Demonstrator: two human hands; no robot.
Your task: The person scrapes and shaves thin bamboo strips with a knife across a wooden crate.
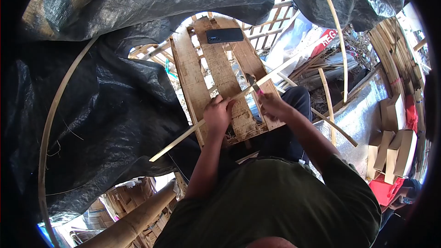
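Observation:
A long pale bamboo strip runs diagonally over a slatted wooden bench. Closed around the strip near its middle is my left hand. Farther right, my right hand is wrapped round the pinkish handle of a small knife, whose dark blade lies against the strip. A dark phone rests on the far end of the bench.
Black plastic sheeting hangs at the left and top. Cardboard boxes stand at the right beside a red bag. More bamboo strips lean at the right, and a thick bamboo pole crosses the lower left. Part of another person shows lower right.

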